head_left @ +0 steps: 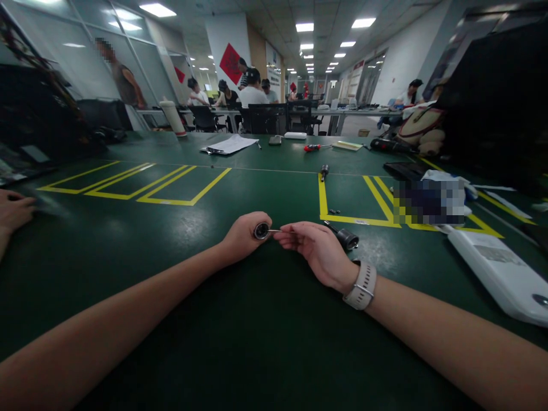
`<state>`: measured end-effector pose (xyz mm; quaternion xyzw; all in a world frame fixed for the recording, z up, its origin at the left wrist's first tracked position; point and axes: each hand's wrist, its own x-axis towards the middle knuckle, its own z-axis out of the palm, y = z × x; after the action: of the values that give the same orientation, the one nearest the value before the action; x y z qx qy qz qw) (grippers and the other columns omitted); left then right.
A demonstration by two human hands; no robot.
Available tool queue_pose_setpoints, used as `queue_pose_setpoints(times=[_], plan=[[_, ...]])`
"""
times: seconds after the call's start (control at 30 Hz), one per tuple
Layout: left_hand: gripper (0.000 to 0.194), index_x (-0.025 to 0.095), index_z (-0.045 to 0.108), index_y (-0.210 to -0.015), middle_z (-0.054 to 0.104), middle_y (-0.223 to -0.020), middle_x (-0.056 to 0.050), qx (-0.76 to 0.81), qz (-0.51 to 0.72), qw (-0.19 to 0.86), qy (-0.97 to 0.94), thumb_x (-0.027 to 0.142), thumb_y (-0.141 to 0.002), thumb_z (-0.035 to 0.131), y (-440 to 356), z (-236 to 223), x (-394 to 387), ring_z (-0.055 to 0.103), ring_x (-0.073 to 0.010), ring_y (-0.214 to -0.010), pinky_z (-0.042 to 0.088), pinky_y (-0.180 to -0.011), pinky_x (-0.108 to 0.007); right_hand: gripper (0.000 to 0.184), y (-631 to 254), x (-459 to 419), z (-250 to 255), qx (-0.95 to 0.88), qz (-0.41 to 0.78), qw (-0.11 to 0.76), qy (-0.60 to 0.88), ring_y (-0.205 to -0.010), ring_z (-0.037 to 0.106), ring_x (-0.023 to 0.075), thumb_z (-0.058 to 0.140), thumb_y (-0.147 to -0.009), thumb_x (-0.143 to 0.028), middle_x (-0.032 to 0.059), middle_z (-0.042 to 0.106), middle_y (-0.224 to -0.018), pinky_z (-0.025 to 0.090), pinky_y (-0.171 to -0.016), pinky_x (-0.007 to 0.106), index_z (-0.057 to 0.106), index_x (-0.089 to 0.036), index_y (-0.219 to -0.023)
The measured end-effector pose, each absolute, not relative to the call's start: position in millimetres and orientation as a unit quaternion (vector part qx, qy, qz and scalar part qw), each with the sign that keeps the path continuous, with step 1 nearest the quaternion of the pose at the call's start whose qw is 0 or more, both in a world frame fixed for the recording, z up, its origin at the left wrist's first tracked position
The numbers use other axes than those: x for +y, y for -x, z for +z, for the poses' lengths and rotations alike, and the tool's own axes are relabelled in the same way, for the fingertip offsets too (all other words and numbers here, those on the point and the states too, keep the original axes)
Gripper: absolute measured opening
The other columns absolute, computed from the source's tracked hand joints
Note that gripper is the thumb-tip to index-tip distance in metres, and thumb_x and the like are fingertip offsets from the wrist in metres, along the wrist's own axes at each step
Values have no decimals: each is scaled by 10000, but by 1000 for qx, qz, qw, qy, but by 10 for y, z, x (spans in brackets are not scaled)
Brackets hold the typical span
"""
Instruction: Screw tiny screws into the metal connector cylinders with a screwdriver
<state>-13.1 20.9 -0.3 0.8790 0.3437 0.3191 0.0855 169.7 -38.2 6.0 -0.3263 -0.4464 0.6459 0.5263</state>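
On my feed, my left hand (245, 237) has its fingers curled around a black cylinder with a silvery rim (261, 231); at its three o'clock, my right hand (319, 248) pinches a thin metal rod (275, 230). A black cylindrical part (347, 238) lies on the green table (274, 331), two o'clock from that hand.

On our table (205, 337), a clipboard (231, 145) lay left of a screwdriver (313, 148); a cylinder (347, 240) lay just beyond our right hand (321, 251), left of a casing (492, 268).

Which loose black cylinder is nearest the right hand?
The chunky black cylinder just beyond the right hand; the slimmer black cylinder lies farther off, by yellow tape.
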Motion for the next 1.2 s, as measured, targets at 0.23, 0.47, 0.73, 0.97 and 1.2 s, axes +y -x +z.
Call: queue_pose_setpoints(times=[0.23,0.47,0.73,0.97,1.2], plan=[[85,170,493,-678,490,-626,27,335,285,70,-895,105,-721,528,128,8,176,470,-114,-589,334,-548,-225,131,-1665,-461,111,-503,585,530,352,-804,634,176,616,-761,-244,31,699,-756,452,-824,368,731,-182,-748],[84,172,497,-681,509,-644,18,353,280,76,-889,107,-732,508,127,-4,186,483,-119,-603,349,-558,-230,142,-1707,-385,103,-408,667,523,339,-738,642,171,610,-730,-236,53,715,-726,453,-756,339,723,-152,-715],[79,164,507,-693,525,-663,10,358,268,63,-892,93,-727,513,134,4,160,495,-123,-612,356,-569,-231,121,-1671,-442,81,-440,633,540,339,-759,617,163,626,-750,-257,36,711,-755,446,-766,328,715,-176,-742],[106,165,516,-687,530,-660,6,347,242,36,-905,63,-713,500,136,25,134,499,-129,-608,365,-589,-246,133,-1670,-418,85,-447,639,521,348,-742,634,182,627,-734,-251,51,712,-720,460,-755,346,723,-163,-709],[108,165,514,-695,540,-670,2,349,263,54,-898,60,-719,503,142,35,128,512,-129,-623,385,-604,-245,146,-1660,-400,82,-425,650,528,345,-731,641,188,617,-724,-270,62,720,-726,463,-738,351,719,-169,-697]])
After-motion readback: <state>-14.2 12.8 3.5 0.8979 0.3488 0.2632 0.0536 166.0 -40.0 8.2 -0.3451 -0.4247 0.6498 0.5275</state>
